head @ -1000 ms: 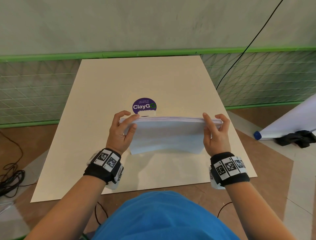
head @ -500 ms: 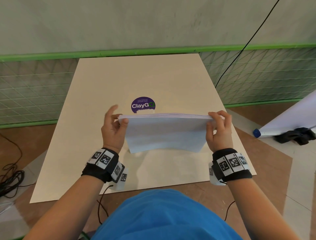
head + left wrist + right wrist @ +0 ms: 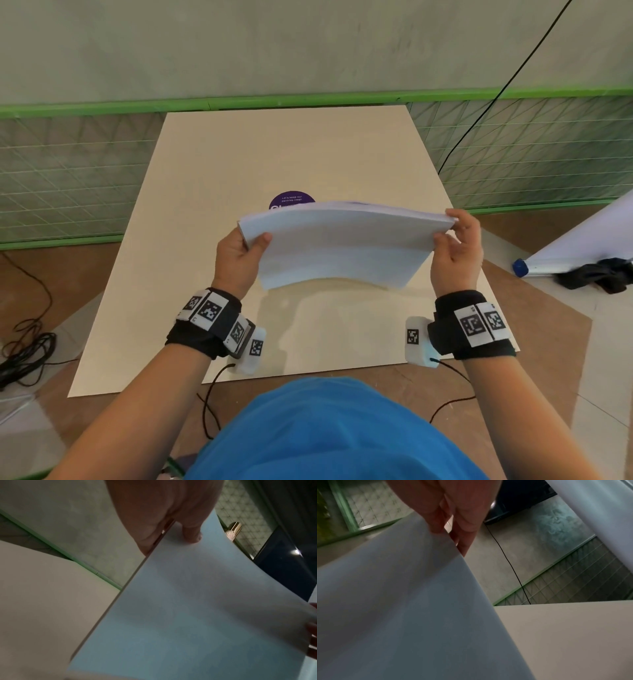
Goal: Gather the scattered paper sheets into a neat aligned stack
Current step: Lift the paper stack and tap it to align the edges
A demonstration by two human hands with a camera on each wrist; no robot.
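Stack [image 3: 342, 246] held up over the board [image 3: 205, 205] by both our hands.
We gripped its left end with the left hand [image 3: 236, 263], thumb on the near face, and pinched its right end with the right hand [image 3: 457, 253]. Sheets stood on edge, bowed in the middle, bottom edge clear of the board, partly hiding a purple sticker [image 3: 291, 199].

A cream board [image 3: 212, 212] lies on the brown floor [image 3: 534, 329], bearing a purple round sticker [image 3: 291, 199]. A green-framed mesh fence [image 3: 68, 178] backs it; black cables [image 3: 24, 349] coil at left, and a blue-capped tube [image 3: 534, 267] lies at right.
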